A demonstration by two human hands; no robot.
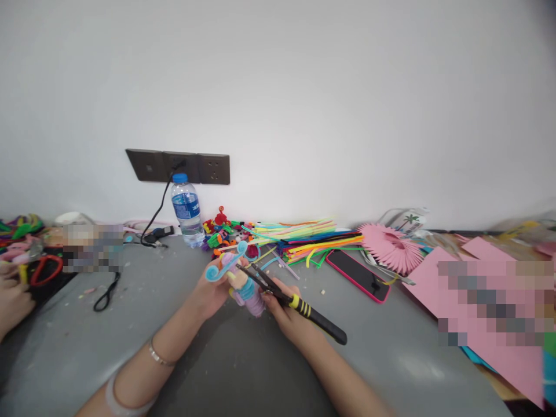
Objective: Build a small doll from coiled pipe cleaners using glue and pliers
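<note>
My left hand [210, 294] is closed around a small figure [248, 291] made of purple, blue and cream fuzzy stems, with two light-blue spirals [212, 273] at its top. Long-nose pliers [319, 318] with black and yellow handles lie across my right hand [289, 310], whose fingers are closed on them. The jaws of the pliers are against or just in front of the upper part of the figure; whether they grip it I cannot tell. Behind both hands lie colourful pipe cleaners [321, 240] and a pile of small coloured pieces [223, 234].
A water bottle [186, 211] stands by the wall under a socket panel [180, 167]. To the right lie a phone [358, 276], a pink folded-paper ring [388, 246] and pink sheets [499, 359]. Another person's hand [13, 301] is at far left, near red-handled scissors [46, 270].
</note>
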